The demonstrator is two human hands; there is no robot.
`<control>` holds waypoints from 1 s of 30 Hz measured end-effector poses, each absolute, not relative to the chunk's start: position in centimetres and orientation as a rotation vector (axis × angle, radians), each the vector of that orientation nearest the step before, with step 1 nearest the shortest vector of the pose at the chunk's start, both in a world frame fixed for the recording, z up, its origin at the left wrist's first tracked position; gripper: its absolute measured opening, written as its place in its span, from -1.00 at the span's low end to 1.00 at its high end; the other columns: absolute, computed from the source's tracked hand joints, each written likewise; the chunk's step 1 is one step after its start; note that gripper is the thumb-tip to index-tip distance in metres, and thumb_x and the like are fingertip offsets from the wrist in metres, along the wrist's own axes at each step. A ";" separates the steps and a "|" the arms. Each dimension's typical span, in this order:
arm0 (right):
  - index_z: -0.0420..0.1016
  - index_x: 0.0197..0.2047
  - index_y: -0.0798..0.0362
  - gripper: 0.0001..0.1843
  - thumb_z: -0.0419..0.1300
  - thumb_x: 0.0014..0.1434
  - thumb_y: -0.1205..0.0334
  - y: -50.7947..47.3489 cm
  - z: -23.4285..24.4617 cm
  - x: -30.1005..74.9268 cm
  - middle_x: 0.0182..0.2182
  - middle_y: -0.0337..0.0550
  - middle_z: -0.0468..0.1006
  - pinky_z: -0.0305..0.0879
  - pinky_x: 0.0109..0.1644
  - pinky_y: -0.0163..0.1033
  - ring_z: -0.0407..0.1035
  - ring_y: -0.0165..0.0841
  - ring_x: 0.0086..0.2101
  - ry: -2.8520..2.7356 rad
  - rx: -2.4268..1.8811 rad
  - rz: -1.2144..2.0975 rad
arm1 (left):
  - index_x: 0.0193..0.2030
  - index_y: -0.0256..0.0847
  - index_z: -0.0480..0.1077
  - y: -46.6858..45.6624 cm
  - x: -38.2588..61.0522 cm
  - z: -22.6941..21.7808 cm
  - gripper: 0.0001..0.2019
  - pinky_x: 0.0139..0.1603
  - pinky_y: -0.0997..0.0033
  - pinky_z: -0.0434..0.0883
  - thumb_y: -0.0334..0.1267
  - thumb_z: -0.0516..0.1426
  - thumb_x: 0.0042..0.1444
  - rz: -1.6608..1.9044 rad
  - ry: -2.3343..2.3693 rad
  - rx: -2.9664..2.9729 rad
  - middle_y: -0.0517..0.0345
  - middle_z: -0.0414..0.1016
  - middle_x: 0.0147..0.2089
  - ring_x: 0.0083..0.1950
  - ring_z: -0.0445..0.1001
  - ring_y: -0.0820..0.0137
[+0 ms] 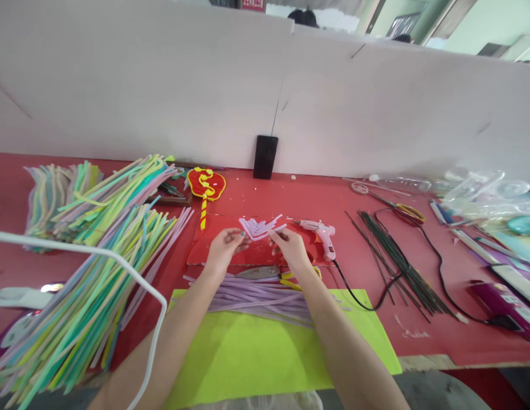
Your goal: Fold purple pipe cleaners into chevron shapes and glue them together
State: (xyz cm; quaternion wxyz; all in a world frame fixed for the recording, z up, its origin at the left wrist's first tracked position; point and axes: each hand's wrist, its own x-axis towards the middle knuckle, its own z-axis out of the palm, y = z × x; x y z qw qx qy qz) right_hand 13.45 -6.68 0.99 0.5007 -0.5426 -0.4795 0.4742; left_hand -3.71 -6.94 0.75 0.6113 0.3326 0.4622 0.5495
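Between my two hands is a lilac piece made of nested V-shaped pipe cleaners [257, 229], held above a red board [200, 250]. My left hand [225, 246] pinches its left side, fingers closed. My right hand [289, 246] grips the right end between thumb and fingers. A pink hot glue gun [320, 233] lies just right of my right hand. Beneath my wrists are scissors [259, 272] with yellow handles, partly covered by my right arm. Loose lilac pipe cleaners [256, 299] lie across a yellow-green sheet [248, 353] nearer to me.
Bundles of multicoloured pipe cleaners [102, 279] fill the left side, under a white cable [158, 319]. A red and yellow fan-shaped craft [206, 185] and a phone [265, 156] stand behind. Dark green stems [388, 262], scissors [408, 214] and a purple power strip [504, 304] lie right.
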 end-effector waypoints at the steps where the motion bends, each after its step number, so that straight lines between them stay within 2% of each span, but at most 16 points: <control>1: 0.41 -0.52 0.07 -0.59 0.26 -0.10 -0.15 -6.6 1.0 13.6 -0.61 -0.28 0.43 0.24 -0.64 -0.36 0.25 -0.50 -0.69 -1.164 -1.336 1.142 | -0.29 -0.26 0.32 -6.9 -3.8 0.6 -0.59 -0.16 0.24 0.49 -0.11 0.33 -0.24 1.265 1.088 0.826 0.17 0.52 -0.43 -0.34 0.56 0.35; 5: 0.41 -0.55 0.08 -0.58 0.26 -0.11 -0.16 -6.1 0.8 13.8 -0.63 -0.26 0.46 0.21 -0.67 -0.37 0.26 -0.50 -0.72 -1.206 -1.377 1.151 | -0.32 -0.24 0.34 -6.6 -4.1 0.0 -0.67 -0.24 0.26 0.49 -0.09 0.26 -0.15 1.302 1.205 1.079 0.14 0.49 -0.38 -0.32 0.54 0.32; 11: 0.45 -0.54 0.07 -0.62 0.25 -0.09 -0.12 -5.7 0.1 13.6 -0.61 -0.21 0.49 0.31 -0.62 -0.33 0.33 -0.44 -0.65 -1.201 -1.379 1.129 | -0.31 -0.20 0.42 -6.8 -4.0 0.3 -0.85 -0.12 0.34 0.41 -0.21 0.17 -0.02 1.318 1.390 1.498 0.09 0.53 -0.25 -0.22 0.51 0.35; 15: 0.41 -0.55 0.04 -0.62 0.26 -0.11 -0.13 -5.9 0.2 13.2 -0.67 -0.25 0.44 0.29 -0.63 -0.28 0.31 -0.39 -0.68 -1.151 -1.500 1.054 | -0.42 -0.18 0.40 -7.2 -4.1 1.2 -0.93 -0.19 0.39 0.38 -0.26 0.19 -0.05 1.234 1.501 1.612 0.16 0.52 -0.37 -0.31 0.48 0.38; 17: 0.37 -0.56 0.01 -0.63 0.25 -0.08 -0.13 -6.0 0.2 13.1 -0.72 -0.27 0.39 0.26 -0.62 -0.27 0.29 -0.38 -0.70 -1.161 -1.564 0.991 | -0.49 -0.17 0.37 -7.3 -4.2 1.5 -0.89 -0.22 0.40 0.36 -0.23 0.20 -0.06 1.195 1.568 1.605 0.20 0.51 -0.43 -0.35 0.46 0.39; 19: 0.37 -0.55 0.00 -0.66 0.21 -0.03 -0.10 -6.1 0.1 13.2 -0.71 -0.27 0.40 0.26 -0.55 -0.25 0.29 -0.36 -0.67 -1.253 -1.595 0.858 | -0.53 -0.17 0.35 -7.2 -4.4 1.5 -0.85 -0.24 0.41 0.34 -0.19 0.20 -0.06 1.198 1.606 1.580 0.20 0.50 -0.46 -0.37 0.45 0.38; 21: 0.39 -0.55 -0.01 -0.68 0.18 0.02 -0.06 -6.1 -0.1 13.4 -0.63 -0.21 0.47 0.27 -0.42 -0.24 0.33 -0.35 -0.58 -1.395 -1.606 0.673 | -0.53 -0.17 0.35 -7.1 -4.5 1.3 -0.83 -0.25 0.41 0.34 -0.17 0.19 -0.05 1.209 1.624 1.560 0.19 0.51 -0.46 -0.37 0.45 0.37; 24: 0.43 -0.54 0.00 -0.68 0.14 0.07 -0.04 -6.0 -0.3 13.7 -0.48 -0.15 0.54 0.25 -0.30 -0.23 0.35 -0.32 -0.45 -1.536 -1.628 0.515 | -0.46 -0.18 0.39 -6.9 -4.6 1.0 -0.83 -0.22 0.40 0.35 -0.16 0.13 0.05 1.181 1.616 1.621 0.14 0.53 -0.42 -0.33 0.48 0.35; 27: 0.46 -0.51 -0.01 -0.68 0.13 0.08 -0.06 -6.0 -0.6 13.8 -0.48 -0.15 0.55 0.23 -0.29 -0.24 0.35 -0.32 -0.45 -1.552 -1.637 0.544 | -0.34 -0.19 0.45 -7.1 -4.4 1.0 -0.80 -0.15 0.37 0.36 -0.21 0.03 0.16 1.123 1.580 1.853 0.07 0.53 -0.34 -0.26 0.49 0.32; 30: 0.47 -0.50 -0.01 -0.69 0.15 0.06 -0.07 -6.0 -0.5 13.7 -0.49 -0.16 0.55 0.22 -0.29 -0.24 0.35 -0.31 -0.45 -1.524 -1.619 0.582 | -0.13 -0.17 0.47 -7.5 -3.8 0.9 -0.77 0.01 0.30 0.35 -0.32 0.02 0.18 1.006 1.404 2.158 0.01 0.51 -0.10 -0.06 0.46 0.28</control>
